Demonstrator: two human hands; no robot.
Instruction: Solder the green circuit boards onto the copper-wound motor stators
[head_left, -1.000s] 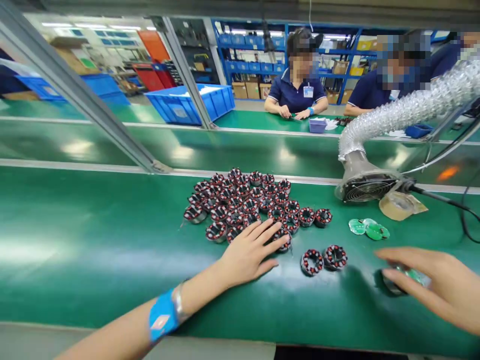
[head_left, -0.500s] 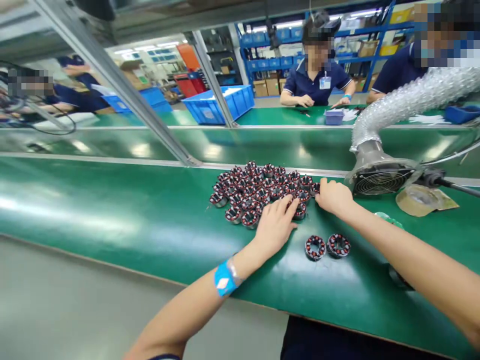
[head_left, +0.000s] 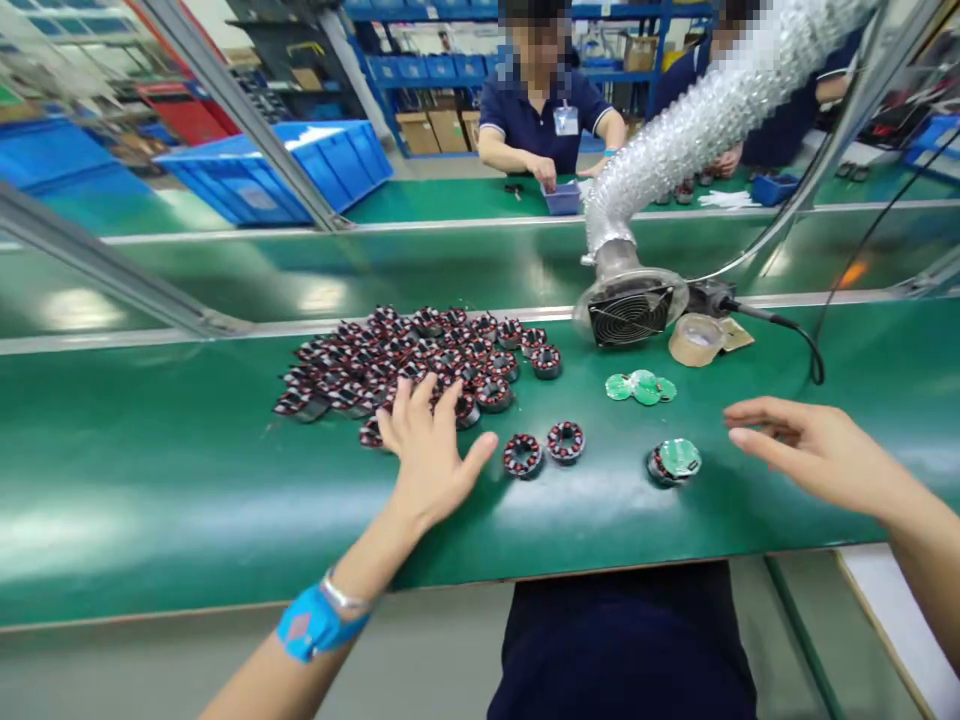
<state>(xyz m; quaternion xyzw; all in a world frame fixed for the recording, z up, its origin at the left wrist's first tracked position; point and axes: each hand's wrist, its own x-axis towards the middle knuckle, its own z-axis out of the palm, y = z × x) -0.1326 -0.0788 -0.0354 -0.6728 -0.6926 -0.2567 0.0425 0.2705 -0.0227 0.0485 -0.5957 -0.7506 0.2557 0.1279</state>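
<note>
A heap of several small wound stator coils (head_left: 405, 355), red and black, lies on the green bench (head_left: 150, 480). My left hand (head_left: 431, 450) lies flat and open on the heap's near edge, fingers spread. Two loose coils (head_left: 541, 448) sit just right of it. Further right stands a coil with a green round board on top (head_left: 673, 462). My right hand (head_left: 806, 450) hovers open to the right of that piece, fingers stretched toward it, not touching. Green round boards (head_left: 641, 387) lie behind.
A fume fan (head_left: 630, 310) on a silver flexible hose (head_left: 705, 110) stands at the bench's back, with a tape roll (head_left: 696, 340) and a black cable (head_left: 802, 345) beside it. Across the belt, seated people work; a blue crate (head_left: 285, 175) stands back left.
My right hand has pulled back from the heap's right side to the right, now open beside the board-topped coil. My left hand stays on the heap. The view has shifted.
</note>
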